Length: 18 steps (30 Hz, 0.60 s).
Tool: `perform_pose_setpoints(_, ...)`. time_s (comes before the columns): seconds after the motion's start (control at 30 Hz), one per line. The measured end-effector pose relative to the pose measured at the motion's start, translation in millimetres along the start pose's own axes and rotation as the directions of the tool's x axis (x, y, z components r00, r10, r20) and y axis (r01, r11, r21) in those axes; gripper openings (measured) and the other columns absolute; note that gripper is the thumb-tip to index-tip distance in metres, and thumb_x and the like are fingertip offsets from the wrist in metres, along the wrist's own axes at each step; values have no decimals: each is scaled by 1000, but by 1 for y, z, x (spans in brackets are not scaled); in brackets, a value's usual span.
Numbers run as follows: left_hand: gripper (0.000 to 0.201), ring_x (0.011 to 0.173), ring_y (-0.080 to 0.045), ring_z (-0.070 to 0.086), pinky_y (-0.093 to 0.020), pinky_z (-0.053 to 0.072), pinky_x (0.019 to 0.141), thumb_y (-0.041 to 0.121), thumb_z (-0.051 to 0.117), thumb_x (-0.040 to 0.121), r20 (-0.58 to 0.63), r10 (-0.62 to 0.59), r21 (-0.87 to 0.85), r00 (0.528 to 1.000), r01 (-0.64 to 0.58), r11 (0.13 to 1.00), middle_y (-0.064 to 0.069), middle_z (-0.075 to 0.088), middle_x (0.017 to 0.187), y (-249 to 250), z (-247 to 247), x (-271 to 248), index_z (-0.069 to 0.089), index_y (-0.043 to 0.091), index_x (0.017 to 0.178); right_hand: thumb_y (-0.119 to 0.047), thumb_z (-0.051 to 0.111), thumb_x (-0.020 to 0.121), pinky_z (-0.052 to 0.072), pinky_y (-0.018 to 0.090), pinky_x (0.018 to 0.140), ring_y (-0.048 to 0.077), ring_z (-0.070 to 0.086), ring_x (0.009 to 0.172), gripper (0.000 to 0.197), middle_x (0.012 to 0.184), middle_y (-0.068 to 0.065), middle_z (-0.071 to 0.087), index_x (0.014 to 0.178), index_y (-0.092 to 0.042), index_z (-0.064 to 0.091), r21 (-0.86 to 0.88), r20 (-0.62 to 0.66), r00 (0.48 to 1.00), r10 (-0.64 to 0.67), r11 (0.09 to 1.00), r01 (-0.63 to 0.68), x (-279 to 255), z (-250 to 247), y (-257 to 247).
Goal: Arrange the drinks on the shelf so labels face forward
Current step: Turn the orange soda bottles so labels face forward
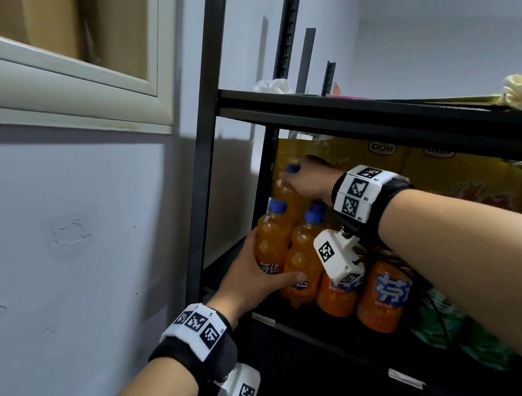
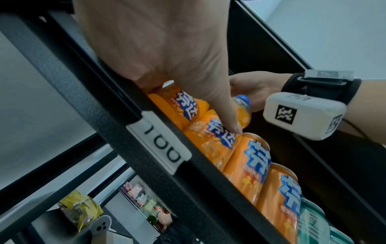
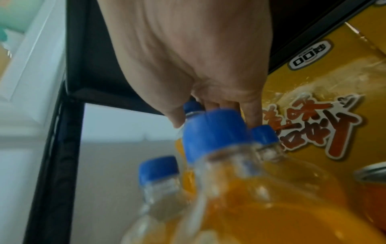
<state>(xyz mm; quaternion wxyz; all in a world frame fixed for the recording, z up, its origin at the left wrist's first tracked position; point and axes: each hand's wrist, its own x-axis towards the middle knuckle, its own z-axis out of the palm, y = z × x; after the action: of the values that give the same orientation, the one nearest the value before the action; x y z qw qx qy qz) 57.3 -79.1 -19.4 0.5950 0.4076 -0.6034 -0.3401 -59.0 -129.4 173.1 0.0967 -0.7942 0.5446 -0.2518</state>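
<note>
At shelf's (image 1: 263, 317) left edge, crowded bottles (image 1: 287, 249)

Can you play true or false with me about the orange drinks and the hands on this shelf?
1. The bottle caps are red. False: the caps are blue.
2. The left hand holds the front orange bottles at their labels. True.
3. The right hand rests on a green can. False: its grip is at the top of a back orange bottle; the green cans sit untouched further right.
4. Orange cans stand between the bottles and the green cans. True.
5. A yellow box stands behind the drinks. True.
6. The front left bottle lies on its side. False: it stands upright.
</note>
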Motion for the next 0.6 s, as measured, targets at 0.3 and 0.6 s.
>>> perform_pose_setpoints(0.3,90,109,3,68,-16,57,80,48,101,51,6,24,8,1000,-24,1000,31,67,120,7,1,-3,45,74,116,-25,44,111,54,49,103,30,68,108,33,119,15,70,123,-2,64,766,-165,958,237,642,-27,-33,-33,10)
perform_pose_setpoints(0.6,92,131,-14,56,-43,49,109,74,61,80,-279,125,154,952,-84,984,-3,53,149,41,-3,-17,34,30,156,-29,59,104,63,42,58,28,62,93,24,109,6,55,118,-19,43,961,-153,922,355,269,56,-85,-51,34)
